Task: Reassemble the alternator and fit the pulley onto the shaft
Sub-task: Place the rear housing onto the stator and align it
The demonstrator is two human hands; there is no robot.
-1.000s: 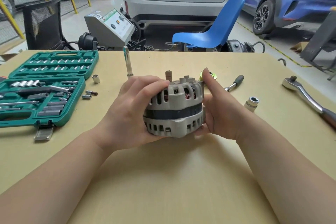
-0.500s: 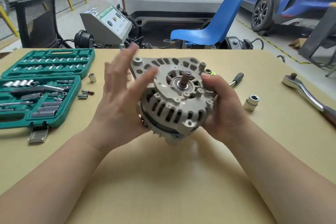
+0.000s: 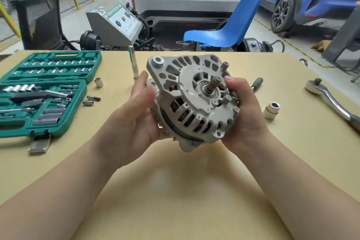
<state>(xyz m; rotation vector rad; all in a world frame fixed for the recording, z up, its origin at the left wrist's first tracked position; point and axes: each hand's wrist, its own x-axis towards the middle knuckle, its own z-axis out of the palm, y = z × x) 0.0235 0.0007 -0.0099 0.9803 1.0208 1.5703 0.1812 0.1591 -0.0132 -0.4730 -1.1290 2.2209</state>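
Head view. Item: alternator (image 3: 194, 103), grey cast housing, held above the tan table (image 3: 175, 191) at centre, tilted so its front face and bare shaft (image 3: 213, 84) point up and toward the camera; copper windings show through the vents. No pulley on the shaft.

Left hand (image 3: 136, 117): cups the housing's left and underside, fingers curled behind it, thumb up along the edge; somewhat blurred. Half a second ago its fingers were spread wide and lifted off the front face; now they have closed in on the body.

Right hand (image 3: 243, 109): grips the right side, thumb tip pressed near the shaft. Grip matches the earlier frame. One second ago the unit sat upright on the table; it is now raised and tipped further.

Also on the table: green socket set case (image 3: 48, 93), open, far left; loose socket (image 3: 98, 82) just beside it; extension bar (image 3: 133, 64) standing behind the left hand; large socket (image 3: 271, 110) right of the right hand; ratchet wrench (image 3: 331, 97) far right; screwdriver handle (image 3: 257, 82) behind the right hand.
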